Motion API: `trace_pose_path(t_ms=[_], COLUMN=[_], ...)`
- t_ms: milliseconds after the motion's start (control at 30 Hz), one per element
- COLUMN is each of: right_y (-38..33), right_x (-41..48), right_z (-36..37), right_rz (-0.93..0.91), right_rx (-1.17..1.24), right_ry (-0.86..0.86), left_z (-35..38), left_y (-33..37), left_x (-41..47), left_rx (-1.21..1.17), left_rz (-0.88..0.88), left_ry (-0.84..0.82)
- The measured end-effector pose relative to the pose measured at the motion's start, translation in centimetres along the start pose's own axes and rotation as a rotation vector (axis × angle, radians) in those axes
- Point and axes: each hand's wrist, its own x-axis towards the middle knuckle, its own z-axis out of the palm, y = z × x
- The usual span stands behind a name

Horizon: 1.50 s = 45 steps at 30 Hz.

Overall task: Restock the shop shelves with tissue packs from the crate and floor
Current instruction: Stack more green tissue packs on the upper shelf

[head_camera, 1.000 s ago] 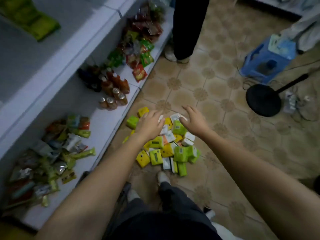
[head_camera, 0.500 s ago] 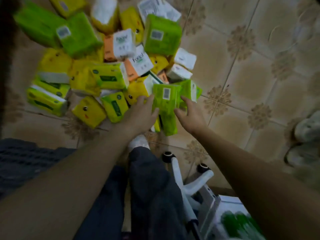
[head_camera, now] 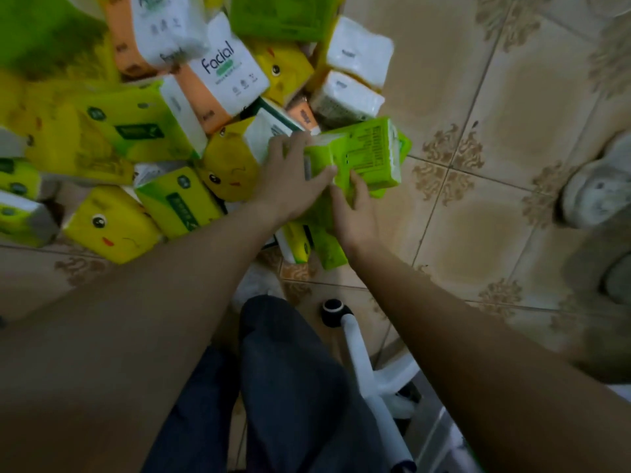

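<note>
Nearest to me are my knees in dark trousers (head_camera: 290,387). Just to their right is a white chair base (head_camera: 362,363), and one of its legs ends in a black caster (head_camera: 333,310) resting on the floor (head_camera: 478,233). The floor is beige tile with brown ornaments where the grout lines cross. I cannot make out the pale boxy shape in the near right corner of the view.

Both my bare forearms reach forward over the tiles. My left hand (head_camera: 286,179) lies on the left end of a green tissue pack (head_camera: 362,155), with the fingers curved over its top and the thumb pressed to its near face. My right hand (head_camera: 355,213) grasps the same pack from the near side, fingers curled against its lower edge. The pack is tilted at the near right edge of the pile of tissue packs (head_camera: 164,138), and more green packs lie under my wrists.

The pile spreads over the floor to the left and away from me. A yellow pack (head_camera: 109,227) with a little printed face lies at its near left edge. Farther in is a white-and-orange pack marked "Facial" (head_camera: 225,70). White packs (head_camera: 358,49) sit along the far right edge, touching one another.

Well apart, at the right edge of the view, a blurred grey shoe (head_camera: 597,196) stands on the tiles.
</note>
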Motion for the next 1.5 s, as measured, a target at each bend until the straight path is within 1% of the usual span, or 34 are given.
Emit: trace_pose_path(t_ms=[67, 167, 333, 467, 567, 633, 700, 800, 867, 967, 1167, 1300, 1367, 1500], right_y=[-0.7, -1.9, -6.1, -11.4, -15.6, -18.2, -20.8, -24.3, -26.6, -30.4, -38.6, -43.2, -44.6, -45.4], right_x=[-1.2, -3.3, -11.1, -19.1, -25.5, -29.7, -33.5, -38.6, -42.1, -47.7, -60.2, -69.5, -74.4, -83.6], right_z=[-0.1, -1.0, -1.8, -3.0, -4.1, -4.8, -5.1, -4.8, -4.4, -4.1, -3.3, -2.3, -1.6, 1.0], right_rz=[-0.042, -0.11, -0.247, -0.25, -0.271, -0.34, -0.438, -0.619, -0.76, -0.964, -1.357, -1.619, -1.715, -1.833], right_rx=[-0.02, -0.087, -0.225, -0.242, -0.23, -0.228, -0.22, -0.236, -0.272, -0.292, -0.286, -0.295, -0.28, -0.192], right_ry=[0.006, 0.003, -0.023, -0.037, -0.098, -0.122, -0.135, -0.161, -0.191, -0.237, -0.365, -0.439, -0.495, -0.599], left_z=[-0.7, -2.1, -6.0, -11.6, -16.4, -19.5, -22.3, -25.9, -28.7, -33.8, -42.2, -47.8, -50.0, -53.2], left_y=[-0.2, -0.3, 0.4, 3.2, 5.9, 7.7, 9.2, 10.4, 11.6, 14.5, 17.9, 18.8, 19.0, 18.4], left_x=[-1.3, -4.2, -11.5, -18.9, -25.2, -29.2, -33.0, -37.7, -40.9, -46.6, -58.9, -67.4, -72.1, -81.5], left_rx=[-0.124, -0.217, -0.386, -0.401, -0.408, -0.41, -0.431, -0.522, -0.59, -0.623, -0.553, -0.479, -0.458, -0.424], left_rz=[-0.026, -0.052, -0.133, -0.156, -0.167, -0.171, -0.14, -0.108, -0.104, -0.057, 0.073, 0.11, 0.129, 0.167], left_ry=[0.043, 0.095, 0.152, 0.135, 0.142, 0.17, 0.235, 0.367, 0.502, 0.723, 1.128, 1.327, 1.394, 1.572])
